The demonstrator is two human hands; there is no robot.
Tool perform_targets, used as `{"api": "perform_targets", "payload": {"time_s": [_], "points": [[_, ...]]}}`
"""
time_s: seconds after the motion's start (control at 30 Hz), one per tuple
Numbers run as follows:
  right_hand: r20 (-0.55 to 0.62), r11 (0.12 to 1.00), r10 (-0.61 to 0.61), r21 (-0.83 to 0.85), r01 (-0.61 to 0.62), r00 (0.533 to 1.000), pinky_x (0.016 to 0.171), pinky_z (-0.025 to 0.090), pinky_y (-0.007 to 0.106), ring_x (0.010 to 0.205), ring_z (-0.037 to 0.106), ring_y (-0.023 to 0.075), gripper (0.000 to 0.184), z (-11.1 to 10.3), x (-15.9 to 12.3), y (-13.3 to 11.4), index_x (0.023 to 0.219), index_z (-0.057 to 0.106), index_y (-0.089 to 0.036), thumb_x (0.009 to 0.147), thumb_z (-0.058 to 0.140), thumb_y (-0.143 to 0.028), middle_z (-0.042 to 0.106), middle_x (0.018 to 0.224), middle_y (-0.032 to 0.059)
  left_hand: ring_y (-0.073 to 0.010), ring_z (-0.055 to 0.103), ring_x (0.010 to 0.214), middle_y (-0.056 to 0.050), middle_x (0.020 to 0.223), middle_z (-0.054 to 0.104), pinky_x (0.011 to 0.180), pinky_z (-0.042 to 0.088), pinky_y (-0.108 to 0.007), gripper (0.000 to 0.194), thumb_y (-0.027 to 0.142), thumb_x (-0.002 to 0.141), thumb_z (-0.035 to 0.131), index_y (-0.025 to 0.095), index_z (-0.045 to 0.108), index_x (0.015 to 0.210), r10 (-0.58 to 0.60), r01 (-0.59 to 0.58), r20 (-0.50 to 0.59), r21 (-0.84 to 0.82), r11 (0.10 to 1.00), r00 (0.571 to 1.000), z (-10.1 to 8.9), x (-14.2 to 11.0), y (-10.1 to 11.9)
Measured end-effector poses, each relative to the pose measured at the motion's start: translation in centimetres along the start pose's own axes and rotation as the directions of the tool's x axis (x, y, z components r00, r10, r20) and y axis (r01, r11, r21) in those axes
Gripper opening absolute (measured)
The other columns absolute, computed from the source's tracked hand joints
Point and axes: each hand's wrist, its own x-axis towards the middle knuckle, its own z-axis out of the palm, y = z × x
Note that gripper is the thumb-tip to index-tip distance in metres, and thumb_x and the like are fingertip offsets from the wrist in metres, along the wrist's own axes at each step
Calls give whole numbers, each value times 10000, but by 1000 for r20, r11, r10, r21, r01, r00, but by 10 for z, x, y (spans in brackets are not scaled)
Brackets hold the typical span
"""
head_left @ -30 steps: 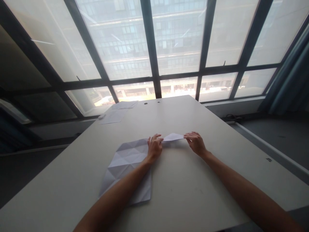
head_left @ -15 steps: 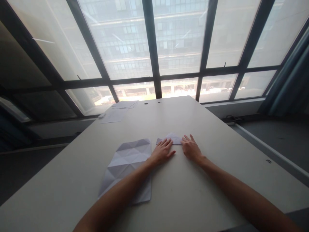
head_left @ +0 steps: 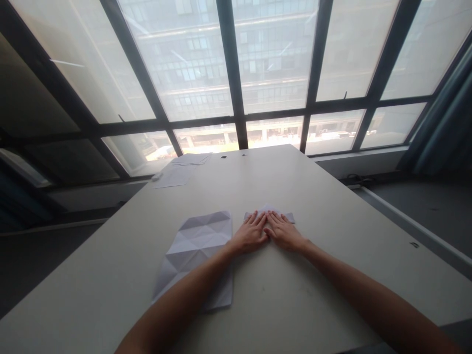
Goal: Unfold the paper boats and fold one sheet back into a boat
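Observation:
A small folded piece of white paper (head_left: 288, 217) lies flat on the white table (head_left: 313, 196), mostly covered by my fingers. My left hand (head_left: 251, 235) presses on its left part with the fingers stretched out flat. My right hand (head_left: 283, 233) lies flat on its right part, the fingertips of both hands touching side by side. Only the paper's two ends and its top point stick out. A larger creased white sheet (head_left: 195, 255) lies under my left forearm, to the left of the hands.
Several loose sheets (head_left: 180, 169) lie at the table's far left corner, near two small cable holes (head_left: 223, 157). Large windows with dark frames stand behind the table. A blue curtain (head_left: 446, 118) hangs at the right. The table edge runs close on the right.
The folded paper, held up by its ends between both hands a second ago, now lies on the table. Both hands have come together and flattened on top of it.

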Motion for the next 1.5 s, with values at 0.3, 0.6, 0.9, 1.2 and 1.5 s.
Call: {"api": "perform_targets", "payload": {"time_s": [0.3,0.6,0.9,1.2,1.5], "points": [[-18,989,136,-63,-137,991,1179,103,426,1472,112,261,786,1,-7,12,1507,285,-78,959,136,-622,174,1580,170,-308,80,1474,-141,1598,131,1174,141,-468,848,729,895,212,161,224,1524,-134,132,26,55,990,991,-1,-3,-8],[-65,973,188,-121,-195,980,1183,74,448,1470,128,253,716,4,-5,20,1496,281,-28,980,195,-518,193,1574,168,-325,167,1458,-212,1551,255,1184,97,-481,825,670,924,243,60,315,1475,-146,157,-83,144,977,986,3,-2,-5],[-142,988,-11,-152,-11,990,1187,32,471,1474,104,235,600,-3,-6,9,1491,302,-45,988,240,-366,221,1567,148,-214,184,1464,-92,1579,234,1186,170,-403,648,550,991,216,189,205,1530,135,-135,-12,11,991,991,-1,1,-3],[-28,999,-1,-37,0,1000,1180,148,440,1458,186,239,610,0,-6,5,1504,284,-78,1001,233,-420,244,1567,133,-239,168,1467,-69,1587,218,1182,156,-421,661,563,978,265,226,170,1540,46,-46,-29,10,999,999,2,1,-5],[-60,996,41,-70,-46,997,1173,140,450,1454,200,258,611,-1,-7,4,1485,332,-69,989,265,-420,265,1554,169,-251,163,1468,-89,1579,248,1175,152,-442,708,635,947,269,214,243,1515,11,-11,-19,-10,1000,1000,-2,-1,-6]]}}
